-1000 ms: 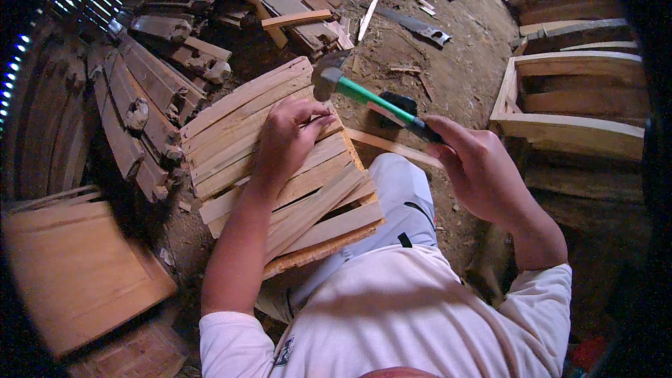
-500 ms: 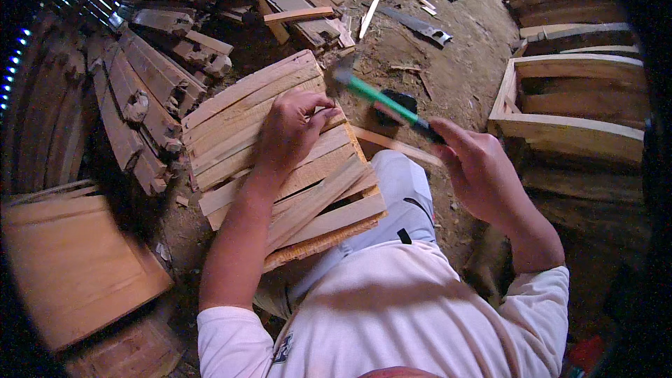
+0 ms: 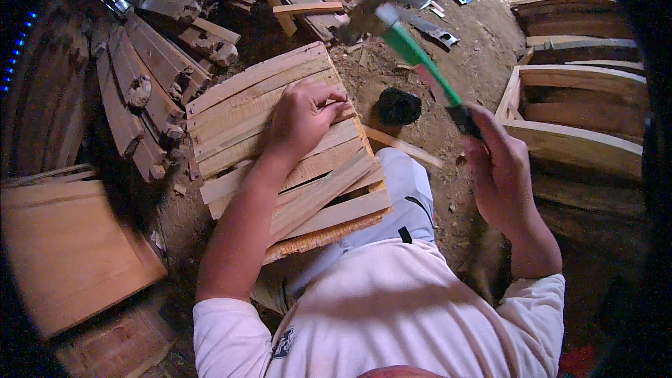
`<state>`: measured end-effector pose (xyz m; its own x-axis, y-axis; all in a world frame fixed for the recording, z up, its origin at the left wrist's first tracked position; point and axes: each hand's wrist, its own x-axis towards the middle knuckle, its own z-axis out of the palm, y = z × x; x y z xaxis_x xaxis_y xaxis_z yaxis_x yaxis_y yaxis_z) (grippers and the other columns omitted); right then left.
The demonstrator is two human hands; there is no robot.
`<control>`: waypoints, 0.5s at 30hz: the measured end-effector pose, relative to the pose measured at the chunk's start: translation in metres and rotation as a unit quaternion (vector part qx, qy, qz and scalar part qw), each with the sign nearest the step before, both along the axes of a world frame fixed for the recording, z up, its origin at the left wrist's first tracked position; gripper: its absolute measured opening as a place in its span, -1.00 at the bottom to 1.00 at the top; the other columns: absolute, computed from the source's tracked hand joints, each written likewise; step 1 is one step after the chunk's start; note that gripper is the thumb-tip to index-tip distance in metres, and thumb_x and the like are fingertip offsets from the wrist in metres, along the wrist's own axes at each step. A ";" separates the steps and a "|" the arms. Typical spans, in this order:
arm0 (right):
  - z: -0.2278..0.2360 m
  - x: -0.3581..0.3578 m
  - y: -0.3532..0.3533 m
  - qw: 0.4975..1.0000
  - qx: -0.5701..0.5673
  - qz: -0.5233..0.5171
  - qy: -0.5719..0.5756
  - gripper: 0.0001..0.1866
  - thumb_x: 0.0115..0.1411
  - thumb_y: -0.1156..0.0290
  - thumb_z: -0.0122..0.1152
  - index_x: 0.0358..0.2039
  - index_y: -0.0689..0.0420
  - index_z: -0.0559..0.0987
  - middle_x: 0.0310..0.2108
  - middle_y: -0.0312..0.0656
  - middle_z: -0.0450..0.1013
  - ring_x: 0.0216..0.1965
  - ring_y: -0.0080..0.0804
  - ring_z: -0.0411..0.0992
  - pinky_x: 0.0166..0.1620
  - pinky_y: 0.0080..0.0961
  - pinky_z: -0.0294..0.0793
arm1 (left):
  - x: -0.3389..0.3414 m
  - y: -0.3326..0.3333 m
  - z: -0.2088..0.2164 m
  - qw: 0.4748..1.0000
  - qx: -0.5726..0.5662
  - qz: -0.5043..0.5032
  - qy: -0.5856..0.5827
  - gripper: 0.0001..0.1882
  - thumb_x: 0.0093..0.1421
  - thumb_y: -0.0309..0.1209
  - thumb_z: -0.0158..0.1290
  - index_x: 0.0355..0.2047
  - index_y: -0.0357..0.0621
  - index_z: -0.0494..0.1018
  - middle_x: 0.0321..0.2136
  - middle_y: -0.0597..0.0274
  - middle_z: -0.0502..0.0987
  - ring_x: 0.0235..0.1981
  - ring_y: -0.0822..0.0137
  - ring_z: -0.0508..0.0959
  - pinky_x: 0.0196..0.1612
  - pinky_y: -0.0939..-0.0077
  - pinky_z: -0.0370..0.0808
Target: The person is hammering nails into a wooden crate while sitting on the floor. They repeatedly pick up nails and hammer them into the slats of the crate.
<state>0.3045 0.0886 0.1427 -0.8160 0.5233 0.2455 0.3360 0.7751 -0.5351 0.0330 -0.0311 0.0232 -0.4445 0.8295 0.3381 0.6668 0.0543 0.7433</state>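
Note:
A hammer (image 3: 414,50) with a green and black handle is gripped by my right hand (image 3: 500,175), raised to the right of a slatted wooden crate (image 3: 259,78). Its head is smeared by motion. The crate rests tilted across my lap, slats up. Over its right edge my left hand (image 3: 304,117) has thumb and forefinger pinched together; whatever is between them is too small to make out. One loose slat (image 3: 325,194) lies slantwise over the near slats, and dark gaps show beside it.
Stacked boards (image 3: 150,91) fill the left side, above a flat wooden panel (image 3: 77,252). Several wooden crates (image 3: 581,133) line the right. A hand saw (image 3: 437,31), a black object (image 3: 397,106) and a thin wood strip (image 3: 402,145) lie on the dirt floor.
My right hand has lifted the hammer up and to the right, away from the crate's edge. My left hand keeps its pinch at nearly the same spot on the slats.

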 end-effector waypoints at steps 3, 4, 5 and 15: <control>-0.010 0.002 0.000 0.999 0.009 0.013 -0.031 -0.68 0.39 0.49 0.13 0.13 0.17 0.49 -0.31 0.15 0.59 -0.27 0.27 0.59 -0.25 -0.14 0.59 | -0.004 0.002 -0.007 1.000 -0.006 -0.004 -0.023 -0.81 0.09 -0.40 0.38 -0.33 -0.22 0.69 -0.35 0.02 0.70 -0.26 0.03 0.66 -0.12 0.19 0.57; -0.013 0.002 0.001 0.994 0.005 0.024 -0.106 -0.67 0.39 0.50 0.13 0.14 0.17 0.48 -0.29 0.16 0.59 -0.25 0.27 0.59 -0.25 -0.14 0.59 | -0.005 0.004 -0.008 1.000 -0.003 -0.007 -0.027 -0.82 0.09 -0.40 0.38 -0.33 -0.22 0.70 -0.34 0.02 0.70 -0.26 0.03 0.66 -0.11 0.19 0.57; -0.013 0.003 0.002 0.983 0.001 0.035 -0.180 -0.67 0.39 0.51 0.13 0.15 0.17 0.48 -0.26 0.16 0.59 -0.24 0.27 0.59 -0.24 -0.15 0.59 | -0.005 0.004 -0.008 1.000 0.009 -0.008 -0.014 -0.82 0.08 -0.40 0.39 -0.33 -0.21 0.70 -0.33 0.02 0.70 -0.26 0.03 0.66 -0.11 0.20 0.58; -0.011 0.002 -0.004 0.984 -0.046 0.005 -0.175 -0.67 0.37 0.49 0.16 0.13 0.19 0.47 -0.32 0.22 0.57 -0.28 0.29 0.58 -0.27 -0.07 0.56 | -0.007 0.001 -0.002 0.999 -0.010 -0.022 0.021 -0.85 0.13 -0.42 0.35 -0.31 -0.21 0.69 -0.34 0.05 0.69 -0.24 0.11 0.67 -0.10 0.28 0.58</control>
<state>0.3062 0.0842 0.1314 -0.8476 0.5213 -0.0991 0.5042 0.7331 -0.4565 0.0262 -0.0297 0.0212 -0.3935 0.8547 0.3387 0.6991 0.0389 0.7139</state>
